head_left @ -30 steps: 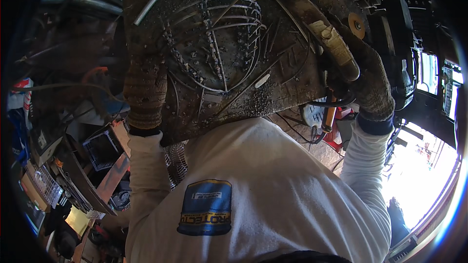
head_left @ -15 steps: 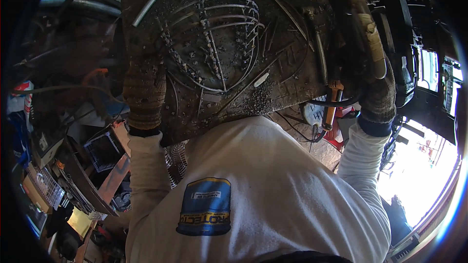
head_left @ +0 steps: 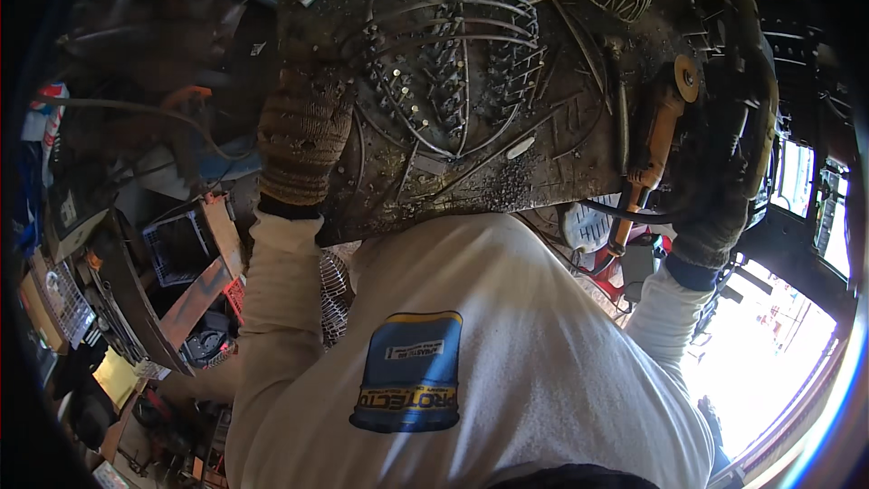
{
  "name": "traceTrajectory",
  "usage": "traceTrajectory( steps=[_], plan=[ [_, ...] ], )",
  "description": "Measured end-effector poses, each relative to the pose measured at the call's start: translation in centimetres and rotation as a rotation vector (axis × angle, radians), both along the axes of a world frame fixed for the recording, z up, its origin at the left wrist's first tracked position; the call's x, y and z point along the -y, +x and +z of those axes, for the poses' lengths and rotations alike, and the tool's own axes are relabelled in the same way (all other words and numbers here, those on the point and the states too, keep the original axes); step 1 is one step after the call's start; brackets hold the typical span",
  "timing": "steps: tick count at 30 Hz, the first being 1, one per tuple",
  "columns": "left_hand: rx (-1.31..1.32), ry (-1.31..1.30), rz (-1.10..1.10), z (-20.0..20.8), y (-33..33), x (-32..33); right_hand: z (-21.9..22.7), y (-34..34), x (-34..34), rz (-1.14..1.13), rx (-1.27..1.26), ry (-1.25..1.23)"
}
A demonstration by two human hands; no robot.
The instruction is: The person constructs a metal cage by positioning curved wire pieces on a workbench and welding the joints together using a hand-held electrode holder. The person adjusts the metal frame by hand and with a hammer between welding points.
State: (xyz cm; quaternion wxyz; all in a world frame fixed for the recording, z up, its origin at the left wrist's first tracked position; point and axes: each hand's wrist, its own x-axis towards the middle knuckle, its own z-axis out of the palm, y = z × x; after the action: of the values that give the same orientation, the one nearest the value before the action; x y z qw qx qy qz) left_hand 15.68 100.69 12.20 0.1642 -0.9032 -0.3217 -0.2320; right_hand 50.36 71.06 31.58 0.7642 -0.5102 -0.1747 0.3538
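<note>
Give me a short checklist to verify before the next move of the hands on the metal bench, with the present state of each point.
1. Left hand gloved and resting on the wire frame: ok.
2. Right hand gloved, at the bench's right edge: ok.
3. What the right hand grips: cannot tell, dark there.
4. Orange tool lying free on the metal bench, untouched: ok.
5. Tool's cable clear of the bench edge: not ok, it hangs over it.

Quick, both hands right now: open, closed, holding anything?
Left hand: gloved, resting on the metal worktable; grip cannot be told.
Right hand: gloved, near the orange grinder; grip cannot be told.
</note>
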Motion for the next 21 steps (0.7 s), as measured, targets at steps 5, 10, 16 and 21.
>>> traceTrajectory(
  steps=[5, 10, 16, 21],
  plan=[
    [-0.349, 0.637, 0.246, -0.3, 0.3, 0.1, 3.7, -4.3, -1.3, -0.180, 0.535, -0.143],
    [-0.592, 1.220, 0.227, -0.5, 1.0, -1.0, 4.0, -3.1, 9.1, -0.737, 1.543, -0.849],
    [-0.446, 0.715, 0.024, -1.4, -1.4, -2.2, -1.9, -7.9, 23.9, -1.125, 0.207, -0.010],
    [-0.321, 0.362, -0.320, -3.5, -5.0, -9.2, -13.5, -8.8, 32.4, -1.027, -0.305, 0.508]
  ],
)
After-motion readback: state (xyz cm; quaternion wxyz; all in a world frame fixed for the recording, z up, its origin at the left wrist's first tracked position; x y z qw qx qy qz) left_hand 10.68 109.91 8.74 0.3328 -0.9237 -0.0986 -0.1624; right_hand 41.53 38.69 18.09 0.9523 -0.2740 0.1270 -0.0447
